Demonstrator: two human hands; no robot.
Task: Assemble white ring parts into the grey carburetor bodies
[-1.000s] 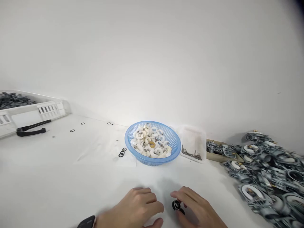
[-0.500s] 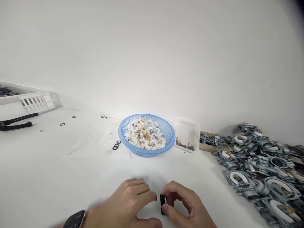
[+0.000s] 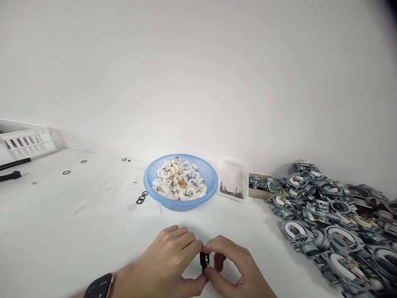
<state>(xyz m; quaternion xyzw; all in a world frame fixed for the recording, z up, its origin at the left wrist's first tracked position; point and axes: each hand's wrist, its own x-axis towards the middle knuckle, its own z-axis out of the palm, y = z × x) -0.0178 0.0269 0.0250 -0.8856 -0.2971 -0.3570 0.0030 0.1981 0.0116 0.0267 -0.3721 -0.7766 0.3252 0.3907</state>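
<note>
At the bottom centre of the head view, my left hand (image 3: 169,258) and my right hand (image 3: 231,265) meet over the white table (image 3: 77,231). Both pinch a small black round part (image 3: 204,260) between their fingertips, fingers curled. A dark watch (image 3: 98,285) sits on my left wrist. Just beyond the hands stands a blue plastic basket (image 3: 161,198) filled with white ring-shaped parts (image 3: 178,182).
A clear tub (image 3: 233,174) with small metal pins is right of the basket, then a cardboard box (image 3: 259,191). A large heap of grey metal carburettor bodies (image 3: 331,215) fills the right. Loose black O-rings (image 3: 141,198) lie left of the basket; a white crate (image 3: 26,138) and a black strap (image 3: 9,171) at far left.
My right hand lifted the black part off the table and brought it leftward; my left hand closed in and now pinches it too. The view shifted right.
</note>
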